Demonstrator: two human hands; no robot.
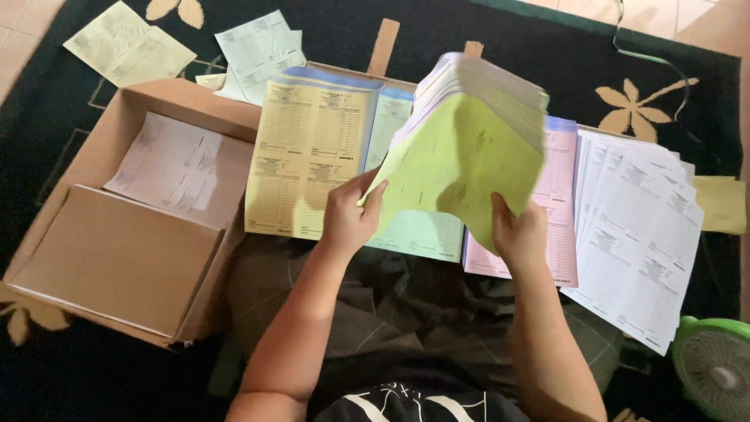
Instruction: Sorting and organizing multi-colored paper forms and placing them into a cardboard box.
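Head view looks down on a person seated on a dark patterned carpet (547,47), forearms reaching away from the body. Left hand (349,219) has its fingers closed on the lower left edge of a thick sheaf of forms (469,148), thumb on the green top sheet; right hand (519,234) grips the lower right edge the same way. This sheaf is lifted above the piles and bent over, its long axis running from the hands up and away, the fanned white and pink sheet edges pointing to the far right. Beneath it lie a yellow pile (308,156), a pale blue pile (418,234) and a pink pile (558,211) side by side, with white forms (637,234) fanned at right. An open cardboard box (125,258) sits at left, a green fan (715,367) at lower right. Loose sheets (129,47) lie farthest off.
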